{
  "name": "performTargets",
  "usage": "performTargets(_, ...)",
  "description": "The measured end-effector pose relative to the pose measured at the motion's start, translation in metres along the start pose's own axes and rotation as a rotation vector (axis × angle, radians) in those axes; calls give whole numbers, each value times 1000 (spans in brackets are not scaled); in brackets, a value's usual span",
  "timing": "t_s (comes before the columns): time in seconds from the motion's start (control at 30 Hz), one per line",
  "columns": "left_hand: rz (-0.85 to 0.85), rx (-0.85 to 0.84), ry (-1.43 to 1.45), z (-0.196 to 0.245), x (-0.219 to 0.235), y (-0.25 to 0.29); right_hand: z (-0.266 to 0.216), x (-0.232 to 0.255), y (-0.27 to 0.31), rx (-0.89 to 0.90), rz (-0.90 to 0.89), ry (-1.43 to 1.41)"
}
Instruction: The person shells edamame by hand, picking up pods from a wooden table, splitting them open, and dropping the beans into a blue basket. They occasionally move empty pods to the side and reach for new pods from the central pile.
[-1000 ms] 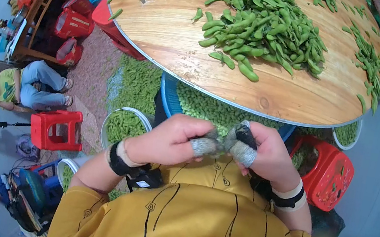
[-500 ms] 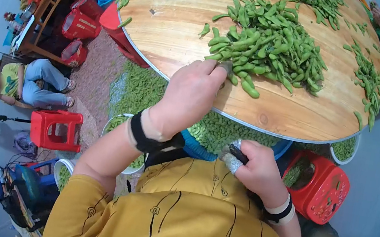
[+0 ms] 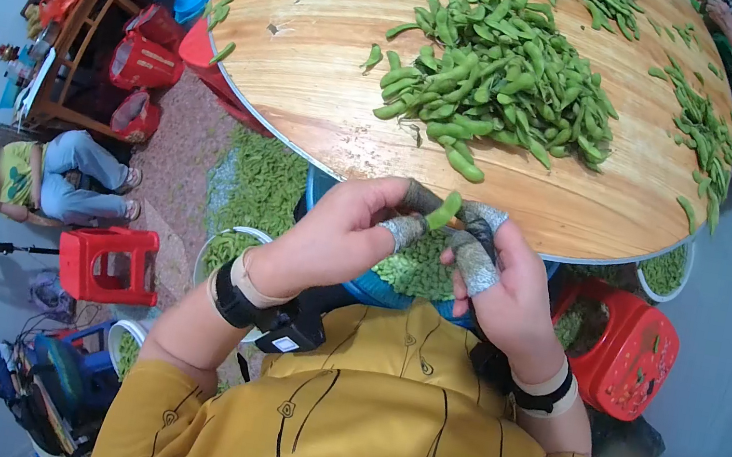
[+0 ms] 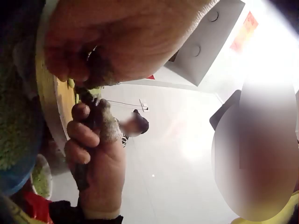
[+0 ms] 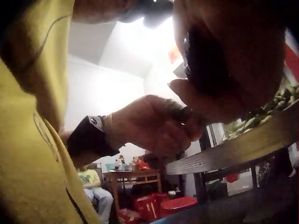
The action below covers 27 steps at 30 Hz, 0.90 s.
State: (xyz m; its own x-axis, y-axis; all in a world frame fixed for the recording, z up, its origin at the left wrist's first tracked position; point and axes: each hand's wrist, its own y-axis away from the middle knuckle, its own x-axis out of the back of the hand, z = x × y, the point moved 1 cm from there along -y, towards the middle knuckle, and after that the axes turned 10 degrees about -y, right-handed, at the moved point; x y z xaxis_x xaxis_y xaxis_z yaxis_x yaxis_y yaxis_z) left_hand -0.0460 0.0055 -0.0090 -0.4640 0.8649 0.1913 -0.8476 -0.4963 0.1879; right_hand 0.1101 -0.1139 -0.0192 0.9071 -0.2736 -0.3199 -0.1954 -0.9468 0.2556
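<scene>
In the head view my left hand pinches a green pod between wrapped thumb and finger, just off the table's near edge. Its tip points up, close to my right hand, whose wrapped fingers curl round a dark narrow thing. In the left wrist view, the left hand is above the right hand; their fingertips meet or nearly meet. The right wrist view has the left hand beyond the dim right hand. Beneath the hands lie shelled beans in a blue basket.
A heap of pods lies on the round wooden table. White buckets stand at both sides, one at right. A red stool stands right, another left. People sit at the left and far right.
My left hand reached to the heap's near edge half a second ago, and is now back beside the right hand with a pod. The right hand has risen slightly toward the table edge.
</scene>
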Motion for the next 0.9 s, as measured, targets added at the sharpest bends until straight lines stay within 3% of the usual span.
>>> performTargets(0.03,-51,16,103,-1,-3,2,-1,-3,-1,22,1,-43)
performTargets(0.17,-39,46,27,0,-13,5,0,-2,-1,52,12,20)
performTargets(0.3,38,3,-192,-8,-15,2,-1,-1,1,69,4,13)
performTargets(0.4,79,15,-181,-7,-16,1,-2,1,6,33,16,21)
performTargets(0.53,73,47,-222,-9,-16,3,-3,6,9,8,-96,26)
performTargets(0.7,187,-231,-644,0,-16,5,1,4,8,46,-112,40)
performTargets(0.8,241,-342,-836,3,-19,7,3,5,8,63,-99,-50)
performTargets(0.9,220,-408,-927,3,-17,8,-1,7,8,83,-107,40)
